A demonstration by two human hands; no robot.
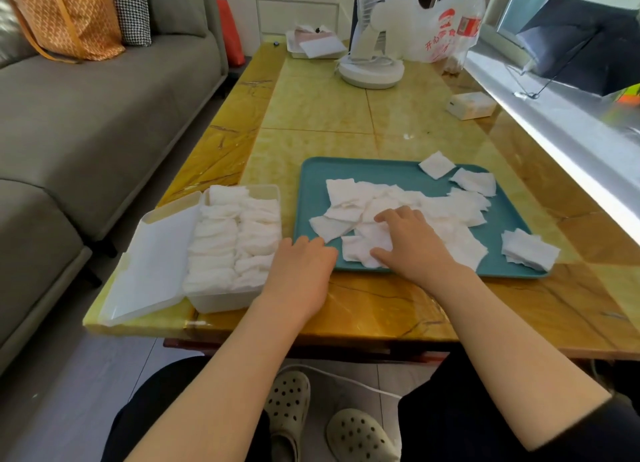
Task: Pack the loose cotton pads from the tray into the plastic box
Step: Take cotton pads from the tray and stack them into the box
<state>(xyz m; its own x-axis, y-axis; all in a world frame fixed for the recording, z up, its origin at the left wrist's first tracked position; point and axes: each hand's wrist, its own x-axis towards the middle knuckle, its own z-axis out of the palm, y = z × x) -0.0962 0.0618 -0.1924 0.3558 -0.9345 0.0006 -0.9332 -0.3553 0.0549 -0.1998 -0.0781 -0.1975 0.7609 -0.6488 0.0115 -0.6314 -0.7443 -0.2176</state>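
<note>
Right grip (403, 242) spread flat on cotton pads (450, 209) in tray (381, 174); left grip (301, 266) relaxed, beside plastic box (221, 302).

Your left grip (301, 264) and right grip (412, 240): both bare hands.

Left forearm (221, 375) and right forearm (512, 340): uncovered along all the length in view. Low in the right corner your right arm meets dark cloth. Sleeve hem or trouser leg, cannot tell.

Trousers (467, 427): black or very dark, plain, loose over both knees.

Footwear: a pair of pale grey-beige moulded clogs with rounded toes, the uppers dotted with round vent holes. Your left clog (287, 402) shows a strap-like band at its near end. Your right clog (360, 434) shows a thick, smooth rim round the toe.
</note>
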